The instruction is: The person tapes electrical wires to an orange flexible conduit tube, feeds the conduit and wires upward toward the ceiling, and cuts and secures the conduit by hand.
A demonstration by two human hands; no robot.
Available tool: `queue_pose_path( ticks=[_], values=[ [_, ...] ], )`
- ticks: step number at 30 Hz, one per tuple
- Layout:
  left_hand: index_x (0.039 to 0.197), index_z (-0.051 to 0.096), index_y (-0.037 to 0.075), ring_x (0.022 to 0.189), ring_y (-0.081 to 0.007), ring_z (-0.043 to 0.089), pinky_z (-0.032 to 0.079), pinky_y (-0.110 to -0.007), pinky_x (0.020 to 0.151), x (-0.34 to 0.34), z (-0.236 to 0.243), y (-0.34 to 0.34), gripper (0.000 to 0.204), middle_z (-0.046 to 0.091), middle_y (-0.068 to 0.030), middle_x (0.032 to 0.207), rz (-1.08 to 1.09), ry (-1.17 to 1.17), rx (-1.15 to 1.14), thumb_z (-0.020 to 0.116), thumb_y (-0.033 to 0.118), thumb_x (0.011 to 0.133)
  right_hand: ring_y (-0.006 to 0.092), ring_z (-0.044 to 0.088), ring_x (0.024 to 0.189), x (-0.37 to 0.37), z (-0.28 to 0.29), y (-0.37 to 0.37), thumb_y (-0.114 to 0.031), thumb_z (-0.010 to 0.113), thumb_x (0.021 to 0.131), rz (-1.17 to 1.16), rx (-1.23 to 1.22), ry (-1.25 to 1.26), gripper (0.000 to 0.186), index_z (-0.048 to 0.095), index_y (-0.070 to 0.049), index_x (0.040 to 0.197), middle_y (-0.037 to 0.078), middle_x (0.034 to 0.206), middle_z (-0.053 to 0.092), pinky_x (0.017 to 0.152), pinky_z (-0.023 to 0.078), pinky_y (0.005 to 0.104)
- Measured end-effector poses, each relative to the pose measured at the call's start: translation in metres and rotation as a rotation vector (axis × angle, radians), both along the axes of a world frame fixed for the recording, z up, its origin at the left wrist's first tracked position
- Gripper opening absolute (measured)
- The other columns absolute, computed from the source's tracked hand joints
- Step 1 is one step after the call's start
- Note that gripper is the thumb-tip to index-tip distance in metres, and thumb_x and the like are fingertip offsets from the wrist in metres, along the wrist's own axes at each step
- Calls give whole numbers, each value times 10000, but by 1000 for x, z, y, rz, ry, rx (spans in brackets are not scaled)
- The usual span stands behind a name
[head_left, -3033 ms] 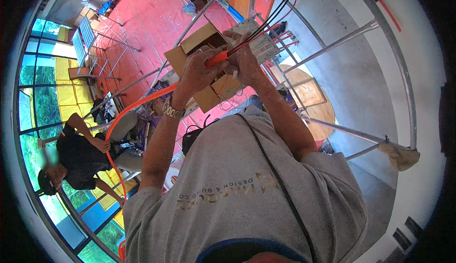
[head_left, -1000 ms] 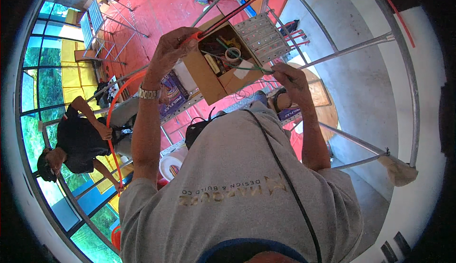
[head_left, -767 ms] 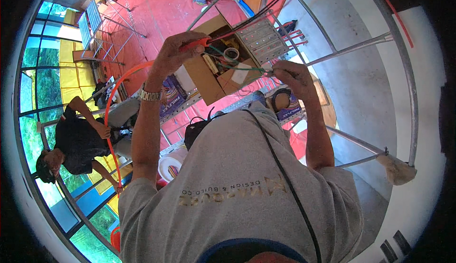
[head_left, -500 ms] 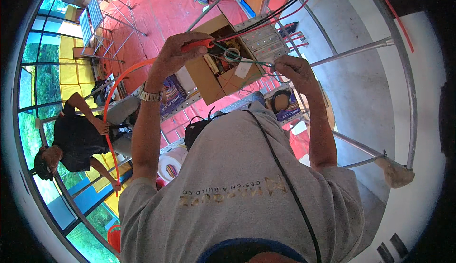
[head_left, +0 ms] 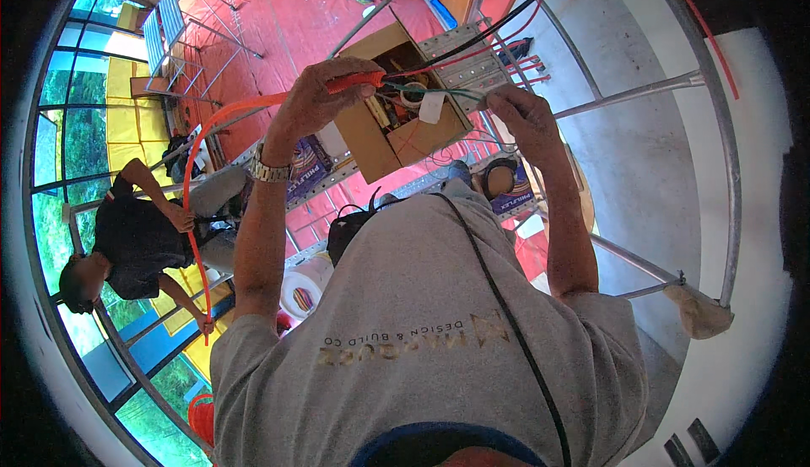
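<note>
My left hand (head_left: 325,100) is closed around the end of an orange flexible conduit (head_left: 245,102), which curves down to the left. Green wires (head_left: 447,92) run from the conduit's mouth across to my right hand (head_left: 527,125), whose fingers pinch them. Black wires (head_left: 498,24) and a red wire (head_left: 472,60) also run from near that mouth, up to the right. Beneath the wires is an open cardboard box (head_left: 371,142) with a tape roll (head_left: 413,93) and small items in it. A white piece (head_left: 431,107) overlaps the box; I cannot tell what it is fixed to.
Another person (head_left: 139,231) at the left holds the conduit's lower length with both hands. Metal scaffold tubes (head_left: 629,94) surround me, with a perforated metal plank (head_left: 472,70) under the box. A white bucket (head_left: 305,286) is by my left side. Red sheeting (head_left: 278,20) covers the floor below.
The green wires, looped between my hands before, now stretch straighter. My left hand and the conduit end have shifted slightly right, and the black wires have swung.
</note>
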State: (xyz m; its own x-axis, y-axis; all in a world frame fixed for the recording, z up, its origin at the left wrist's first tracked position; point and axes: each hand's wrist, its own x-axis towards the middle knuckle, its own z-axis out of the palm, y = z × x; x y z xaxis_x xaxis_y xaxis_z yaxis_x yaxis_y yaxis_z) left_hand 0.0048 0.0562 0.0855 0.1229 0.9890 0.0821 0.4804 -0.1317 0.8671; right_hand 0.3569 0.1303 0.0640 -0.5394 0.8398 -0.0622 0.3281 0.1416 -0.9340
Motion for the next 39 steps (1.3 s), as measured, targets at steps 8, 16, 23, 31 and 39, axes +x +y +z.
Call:
queue_pose_path(
  ticks=[8, 16, 23, 31, 39],
  values=[
    [1203, 743, 68, 1015, -205, 714, 553, -352, 911, 7, -3, 4, 347, 759, -92, 1118, 41, 125, 51, 790, 252, 913, 145, 632, 873, -4, -10, 4, -264, 623, 1030, -14, 66, 46, 287, 734, -2, 1073, 89, 931, 725, 816, 517, 329],
    [1209, 738, 60, 1024, -211, 717, 553, -353, 910, 1, -1, 3, 343, 756, -101, 1135, 31, 113, 68, 769, 261, 933, 173, 660, 929, -3, -1, -10, -233, 645, 1025, 148, 62, -41, 291, 697, 16, 1167, 114, 1021, 732, 856, 534, 356],
    [1208, 728, 48, 1044, -213, 706, 547, -349, 920, 3, -5, 4, 338, 749, -98, 1140, 31, 115, 38, 764, 247, 937, 222, 702, 1020, -3, -6, -9, -176, 664, 1005, 49, 195, 65, 254, 711, 12, 1169, 155, 1121, 737, 893, 546, 357],
    [1213, 720, 44, 1011, -209, 692, 544, -357, 910, -11, -13, 9, 339, 738, -98, 1127, -16, 91, 7, 761, 241, 940, 314, 725, 986, -5, -7, 3, -143, 681, 975, 99, 389, 42, 246, 721, -5, 1175, 181, 1062, 731, 856, 560, 387],
    [1288, 670, 30, 1044, -192, 658, 509, -346, 936, -13, -14, 6, 422, 725, -112, 1110, -74, 105, -70, 656, 354, 1018, 348, 665, 812, -7, 13, 14, -89, 654, 889, 136, 760, -213, 357, 702, -102, 1243, 132, 957, 664, 693, 560, 435]
  ],
)
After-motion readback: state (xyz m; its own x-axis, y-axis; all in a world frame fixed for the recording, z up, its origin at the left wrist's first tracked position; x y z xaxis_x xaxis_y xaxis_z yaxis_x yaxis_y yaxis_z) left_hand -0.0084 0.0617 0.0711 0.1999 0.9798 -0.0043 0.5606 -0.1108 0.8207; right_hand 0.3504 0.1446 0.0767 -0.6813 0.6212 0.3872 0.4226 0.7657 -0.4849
